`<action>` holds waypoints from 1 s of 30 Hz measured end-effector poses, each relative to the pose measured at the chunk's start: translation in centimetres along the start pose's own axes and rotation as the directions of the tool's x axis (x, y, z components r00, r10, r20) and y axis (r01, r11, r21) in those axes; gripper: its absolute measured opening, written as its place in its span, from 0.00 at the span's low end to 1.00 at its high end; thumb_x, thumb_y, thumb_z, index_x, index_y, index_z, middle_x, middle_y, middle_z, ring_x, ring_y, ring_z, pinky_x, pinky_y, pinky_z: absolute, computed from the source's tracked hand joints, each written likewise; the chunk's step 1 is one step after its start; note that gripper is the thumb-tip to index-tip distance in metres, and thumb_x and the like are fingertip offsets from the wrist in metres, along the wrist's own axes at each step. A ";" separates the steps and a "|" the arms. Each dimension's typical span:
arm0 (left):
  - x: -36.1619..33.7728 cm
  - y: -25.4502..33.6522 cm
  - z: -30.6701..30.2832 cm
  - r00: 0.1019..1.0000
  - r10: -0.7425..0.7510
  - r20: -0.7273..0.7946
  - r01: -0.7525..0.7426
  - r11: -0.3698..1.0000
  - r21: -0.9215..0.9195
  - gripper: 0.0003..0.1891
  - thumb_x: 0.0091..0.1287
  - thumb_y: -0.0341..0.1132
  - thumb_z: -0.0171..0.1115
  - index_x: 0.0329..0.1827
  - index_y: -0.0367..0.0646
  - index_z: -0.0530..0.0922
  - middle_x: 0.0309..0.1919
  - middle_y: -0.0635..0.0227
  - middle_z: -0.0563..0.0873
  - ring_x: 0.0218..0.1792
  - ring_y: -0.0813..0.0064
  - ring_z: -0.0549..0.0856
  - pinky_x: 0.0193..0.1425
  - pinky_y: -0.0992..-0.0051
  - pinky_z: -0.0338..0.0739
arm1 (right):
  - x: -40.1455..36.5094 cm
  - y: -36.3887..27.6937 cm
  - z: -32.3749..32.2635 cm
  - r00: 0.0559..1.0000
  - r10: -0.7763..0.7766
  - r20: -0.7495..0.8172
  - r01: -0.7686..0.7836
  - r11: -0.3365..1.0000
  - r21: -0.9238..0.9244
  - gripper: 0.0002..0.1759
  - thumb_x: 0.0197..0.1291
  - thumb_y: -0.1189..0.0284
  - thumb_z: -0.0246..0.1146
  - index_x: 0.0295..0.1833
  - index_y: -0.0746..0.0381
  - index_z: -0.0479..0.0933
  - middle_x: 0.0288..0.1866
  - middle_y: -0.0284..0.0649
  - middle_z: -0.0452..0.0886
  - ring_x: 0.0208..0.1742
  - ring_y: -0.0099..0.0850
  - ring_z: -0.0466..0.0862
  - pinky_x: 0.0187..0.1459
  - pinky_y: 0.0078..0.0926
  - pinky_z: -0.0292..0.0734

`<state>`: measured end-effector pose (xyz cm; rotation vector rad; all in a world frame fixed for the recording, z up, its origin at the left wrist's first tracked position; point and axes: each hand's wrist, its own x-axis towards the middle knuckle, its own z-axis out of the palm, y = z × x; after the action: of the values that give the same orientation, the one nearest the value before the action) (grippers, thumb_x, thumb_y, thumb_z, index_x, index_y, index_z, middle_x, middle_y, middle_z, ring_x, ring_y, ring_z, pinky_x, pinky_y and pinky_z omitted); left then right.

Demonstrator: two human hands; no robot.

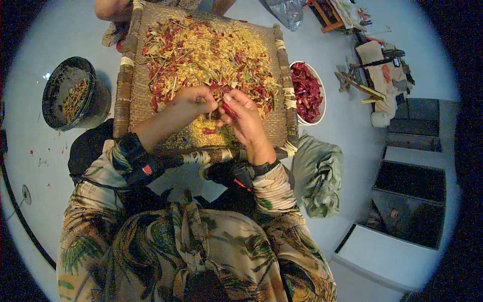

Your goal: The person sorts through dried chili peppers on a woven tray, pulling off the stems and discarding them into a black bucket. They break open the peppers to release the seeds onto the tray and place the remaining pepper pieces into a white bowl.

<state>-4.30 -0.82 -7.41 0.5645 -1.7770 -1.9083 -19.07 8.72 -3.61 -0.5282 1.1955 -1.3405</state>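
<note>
My right hand [245,115] is closed round a dried red chili [230,110], its thumb pressed along the pod. Close beside it, my left hand [197,101] is closed in a pinch at the pod's left side; what its fingertips hold is too small to make out. Both hands are over a woven tray [138,95] with a wooden frame bound in pale cord. Yellow seeds [236,38] cover much of the tray, mixed with red chili pieces and stems. Just below the hands lies another red chili [209,131].
On the left stands a black bucket [103,98] with stems and scraps inside. A white tub of red chili pods [307,93] is right of the tray, with a crumpled green-grey sack [318,173] nearer me. Another person's arm [111,9] shows at the far edge.
</note>
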 end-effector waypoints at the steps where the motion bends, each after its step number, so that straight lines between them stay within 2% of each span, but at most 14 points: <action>1: 0.1 -0.4 -0.2 1.000 -0.003 0.007 0.004 0.999 -0.038 0.05 0.61 0.34 0.62 0.34 0.42 0.77 0.24 0.77 0.77 0.25 0.86 0.73 0.29 0.83 0.67 | 0.1 0.1 -0.1 1.000 -0.022 -0.006 0.021 0.999 -0.028 0.06 0.61 0.67 0.59 0.36 0.59 0.73 0.22 0.30 0.73 0.21 0.19 0.72 0.22 0.18 0.69; 3: 0.4 -0.6 -0.4 1.000 -0.006 0.026 0.009 0.993 -0.114 0.05 0.62 0.35 0.61 0.33 0.44 0.77 0.22 0.78 0.76 0.21 0.88 0.71 0.24 0.84 0.64 | 0.4 -0.1 -0.3 0.993 -0.079 -0.092 0.069 0.992 -0.108 0.07 0.61 0.67 0.59 0.35 0.59 0.74 0.22 0.30 0.73 0.21 0.19 0.72 0.22 0.19 0.71; 4: 0.3 -0.3 -0.6 0.997 -0.062 0.040 0.068 0.984 -0.165 0.05 0.62 0.36 0.61 0.33 0.44 0.76 0.21 0.79 0.75 0.20 0.89 0.69 0.22 0.84 0.62 | 0.5 -0.1 -0.5 0.985 -0.110 -0.135 0.089 0.984 -0.151 0.07 0.61 0.67 0.59 0.35 0.60 0.74 0.22 0.30 0.73 0.20 0.19 0.72 0.22 0.20 0.71; 6: 0.2 0.8 -1.2 0.983 -0.169 0.076 0.183 0.948 -0.262 0.06 0.62 0.37 0.60 0.32 0.46 0.76 0.19 0.80 0.74 0.17 0.90 0.66 0.18 0.85 0.57 | 0.6 -0.2 -1.2 0.987 -0.114 -0.116 0.097 0.985 -0.141 0.07 0.61 0.67 0.59 0.36 0.60 0.75 0.23 0.31 0.74 0.21 0.20 0.72 0.22 0.21 0.73; 7: 0.1 2.1 -1.0 0.979 -0.200 0.034 0.201 0.937 -0.286 0.07 0.63 0.37 0.59 0.30 0.46 0.74 0.17 0.80 0.70 0.14 0.89 0.62 0.16 0.84 0.53 | 0.7 -0.3 -1.5 0.988 -0.116 -0.106 0.101 0.985 -0.137 0.07 0.61 0.67 0.59 0.36 0.60 0.75 0.23 0.31 0.74 0.21 0.20 0.72 0.22 0.22 0.74; 10: 0.4 2.1 -1.8 0.985 -0.172 0.014 0.163 0.902 -0.401 0.08 0.65 0.37 0.55 0.29 0.45 0.72 0.16 0.79 0.68 0.13 0.88 0.62 0.16 0.83 0.53 | 0.7 -0.7 -2.2 0.991 -0.066 -0.118 0.056 0.995 -0.085 0.07 0.63 0.69 0.58 0.41 0.61 0.73 0.25 0.33 0.75 0.19 0.20 0.72 0.25 0.23 0.77; 14: 0.5 3.0 -2.4 0.985 -0.165 -0.054 0.117 0.859 -0.499 0.08 0.66 0.34 0.51 0.29 0.44 0.71 0.15 0.76 0.67 0.13 0.85 0.61 0.17 0.82 0.54 | 0.6 -1.4 -2.8 0.991 -0.054 -0.125 0.049 0.998 -0.043 0.08 0.62 0.68 0.58 0.42 0.61 0.73 0.25 0.33 0.75 0.20 0.21 0.72 0.26 0.24 0.77; 15: 0.6 3.4 -1.8 0.962 -0.181 -0.205 0.065 0.879 -0.473 0.08 0.66 0.35 0.51 0.30 0.43 0.71 0.15 0.75 0.68 0.13 0.86 0.61 0.17 0.82 0.53 | 0.5 -1.5 -2.9 0.989 -0.062 -0.138 0.057 0.998 -0.040 0.08 0.62 0.68 0.58 0.42 0.61 0.73 0.25 0.33 0.75 0.20 0.21 0.72 0.26 0.24 0.77; 18: 0.3 3.5 -2.5 0.977 -0.211 -0.041 0.151 0.807 -0.570 0.07 0.66 0.34 0.51 0.31 0.42 0.72 0.17 0.75 0.70 0.14 0.86 0.62 0.17 0.82 0.54 | 0.4 -1.9 -3.9 0.987 -0.101 -0.128 0.095 0.994 -0.053 0.08 0.62 0.68 0.58 0.42 0.60 0.74 0.26 0.32 0.75 0.22 0.20 0.74 0.25 0.24 0.78; 21: 0.6 2.8 -3.1 0.992 -0.117 0.041 0.120 0.831 -0.543 0.06 0.66 0.33 0.51 0.32 0.42 0.73 0.19 0.74 0.72 0.14 0.86 0.63 0.18 0.83 0.54 | 0.3 -2.4 -4.5 0.977 -0.132 -0.168 0.124 0.990 -0.062 0.08 0.62 0.67 0.59 0.42 0.59 0.75 0.26 0.30 0.75 0.24 0.20 0.74 0.24 0.24 0.79; 23: 0.2 3.9 -2.7 0.980 -0.191 -0.058 0.127 0.821 -0.557 0.07 0.67 0.36 0.51 0.34 0.44 0.73 0.21 0.77 0.72 0.17 0.88 0.64 0.19 0.84 0.56 | 0.4 -2.6 -5.9 0.971 -0.155 -0.180 0.147 0.987 -0.058 0.08 0.62 0.69 0.59 0.45 0.59 0.74 0.30 0.32 0.78 0.24 0.22 0.76 0.25 0.26 0.80; 26: 0.1 4.4 -2.3 0.966 -0.224 -0.128 0.113 0.812 -0.572 0.05 0.67 0.35 0.53 0.38 0.44 0.72 0.21 0.77 0.71 0.16 0.89 0.63 0.19 0.84 0.55 | -0.3 -4.0 -7.3 0.969 -0.138 -0.206 0.150 0.988 0.044 0.09 0.63 0.69 0.57 0.46 0.59 0.74 0.32 0.32 0.78 0.24 0.21 0.76 0.27 0.24 0.79; 27: 0.1 4.3 -2.4 0.963 -0.227 -0.144 0.105 0.810 -0.577 0.04 0.66 0.33 0.53 0.39 0.44 0.72 0.20 0.76 0.71 0.15 0.88 0.62 0.18 0.84 0.55 | -0.7 -4.5 -7.2 0.979 -0.143 -0.147 0.163 0.978 0.131 0.07 0.64 0.69 0.55 0.45 0.59 0.73 0.31 0.32 0.75 0.23 0.18 0.71 0.25 0.17 0.72; 30: 0.0 4.2 -2.2 0.965 -0.219 -0.146 0.113 0.846 -0.521 0.06 0.65 0.34 0.55 0.42 0.44 0.72 0.22 0.78 0.72 0.15 0.89 0.62 0.18 0.85 0.55 | -0.9 -4.5 -7.8 0.988 -0.147 -0.038 0.151 0.931 0.331 0.06 0.65 0.69 0.53 0.43 0.59 0.72 0.28 0.32 0.70 0.21 0.16 0.66 0.22 0.13 0.63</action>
<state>-2.75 -2.77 -3.40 0.6978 -1.0557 -2.2348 -27.72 10.99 -2.30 -0.3710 0.9245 -1.6399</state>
